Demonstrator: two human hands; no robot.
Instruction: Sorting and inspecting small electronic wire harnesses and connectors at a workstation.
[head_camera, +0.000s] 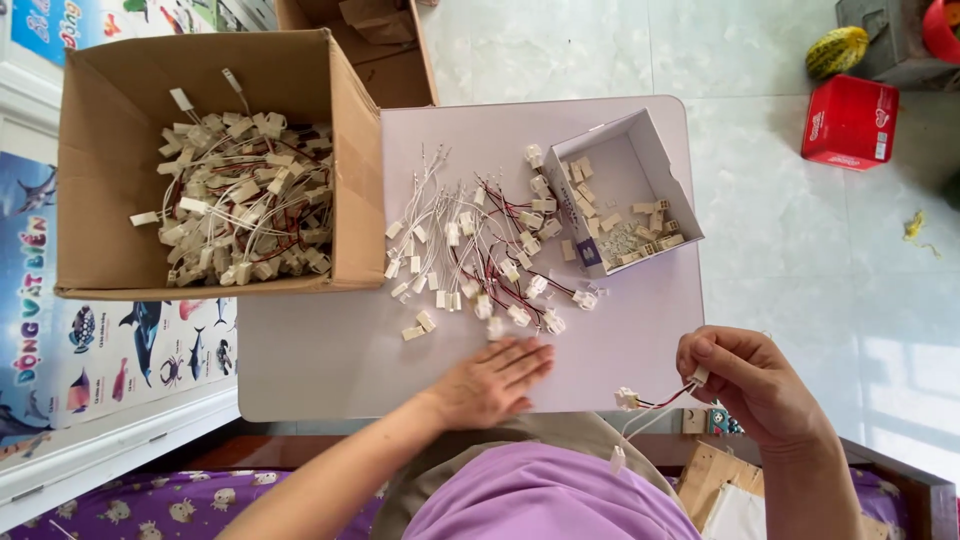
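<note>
Your right hand (755, 385), at about four o'clock in the view, pinches a short wire harness (655, 400) between thumb and fingertips, closed on a small plug at one end; thin red and white leads trail toward eight o'clock to a white connector that hangs just off the table edge. Judge it very light and limp: the wires will flop, while the plastic plugs are stiff and are the better place to grip. Your left hand (495, 380) lies flat and open at six o'clock, fingers spread, holding nothing, its fingertips near the loose pile of harnesses (480, 250) at the table's centre. The pale lilac tabletop (330, 350) looks smooth, so small parts may slide. At two o'clock of the pile a small white tray box (668, 175) holds beige connector housings; at ten o'clock a large cardboard box (350, 130) is heaped with more harnesses. Beyond is a pale tiled floor with a red box (850, 120) at one o'clock.
</note>
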